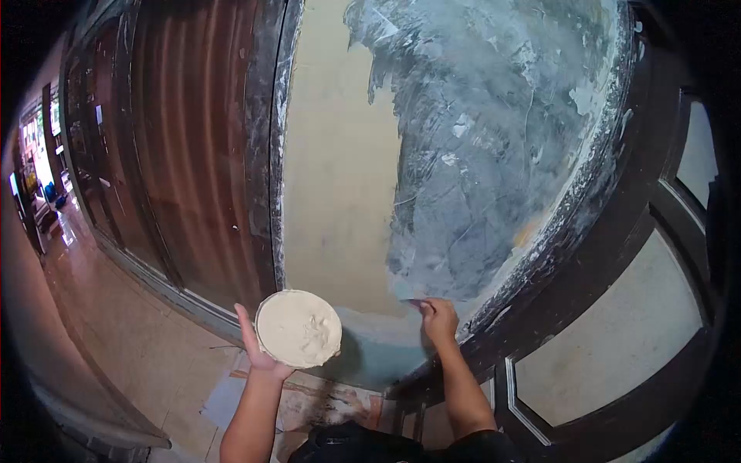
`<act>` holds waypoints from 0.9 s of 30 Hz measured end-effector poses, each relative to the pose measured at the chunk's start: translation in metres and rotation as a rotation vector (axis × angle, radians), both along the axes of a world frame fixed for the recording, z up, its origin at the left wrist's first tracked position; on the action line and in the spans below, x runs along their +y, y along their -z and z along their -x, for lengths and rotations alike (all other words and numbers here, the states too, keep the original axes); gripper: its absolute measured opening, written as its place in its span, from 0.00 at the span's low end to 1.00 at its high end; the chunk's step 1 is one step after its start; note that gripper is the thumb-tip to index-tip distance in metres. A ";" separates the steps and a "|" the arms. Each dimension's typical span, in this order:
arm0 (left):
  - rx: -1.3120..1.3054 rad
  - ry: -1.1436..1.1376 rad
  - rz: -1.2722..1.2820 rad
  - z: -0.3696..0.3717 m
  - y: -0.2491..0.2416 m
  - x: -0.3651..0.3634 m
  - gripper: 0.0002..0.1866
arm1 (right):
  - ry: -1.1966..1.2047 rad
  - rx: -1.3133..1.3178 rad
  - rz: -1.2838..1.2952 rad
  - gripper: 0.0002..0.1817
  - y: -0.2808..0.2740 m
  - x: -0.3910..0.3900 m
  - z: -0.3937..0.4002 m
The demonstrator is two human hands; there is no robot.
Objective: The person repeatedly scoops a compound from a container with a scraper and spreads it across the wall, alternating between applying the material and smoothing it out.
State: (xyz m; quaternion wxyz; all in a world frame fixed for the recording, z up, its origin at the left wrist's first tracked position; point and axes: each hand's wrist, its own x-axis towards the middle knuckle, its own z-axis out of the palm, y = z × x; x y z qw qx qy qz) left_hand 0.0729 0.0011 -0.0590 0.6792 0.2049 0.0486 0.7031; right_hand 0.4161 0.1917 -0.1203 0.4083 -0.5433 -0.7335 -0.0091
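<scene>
My left hand [255, 352] supports a round tub of cream-coloured wall putty [287, 328] from its side and underneath, thumb raised along the rim. The putty fills the tub close to its edge, with a scooped, ridged patch on the right. Lower on the wall, my right hand [440, 320] is closed around a putty knife [415, 301], its thin edge against the surface. Much of the knife is hidden by the hand. A smooth beige coat [340, 177] covers the wall's left strip; rough grey plaster [478, 154] shows to the right.
A dark wood panel with reddish glass [197, 139] borders the wall on the left. Dark framed panelling [610, 332] curves along the right. Papers [224, 401] lie on the tiled floor [147, 339] below, and a bright opening [38, 147] shows far left.
</scene>
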 end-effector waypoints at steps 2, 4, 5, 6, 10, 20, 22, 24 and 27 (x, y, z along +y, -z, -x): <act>0.044 -0.009 0.017 -0.003 -0.001 0.000 0.61 | -0.166 0.049 -0.072 0.06 -0.052 -0.005 -0.001; 0.018 0.037 -0.028 -0.007 -0.010 -0.001 0.61 | -0.365 0.018 -0.059 0.09 -0.109 -0.024 0.000; -0.008 0.083 -0.075 -0.010 -0.016 0.000 0.61 | -0.360 0.014 -0.057 0.09 -0.134 -0.033 0.003; 0.005 0.051 -0.036 -0.013 -0.022 -0.002 0.61 | -0.493 -0.016 -0.147 0.12 -0.155 -0.042 0.007; -0.017 -0.049 0.035 -0.022 -0.036 0.003 0.59 | -0.804 -0.196 -0.375 0.21 -0.227 -0.079 0.029; 0.025 0.010 -0.123 -0.019 -0.076 0.013 0.59 | -0.925 -0.570 -0.444 0.16 -0.263 -0.104 0.061; 0.011 0.020 -0.101 -0.018 -0.081 0.019 0.59 | -0.889 -0.617 -0.490 0.13 -0.266 -0.106 0.060; 0.010 0.045 -0.120 -0.018 -0.085 0.024 0.59 | -0.879 -0.626 -0.487 0.17 -0.273 -0.111 0.061; 0.030 0.056 -0.119 -0.016 -0.089 0.028 0.59 | -0.872 -0.627 -0.501 0.22 -0.275 -0.112 0.064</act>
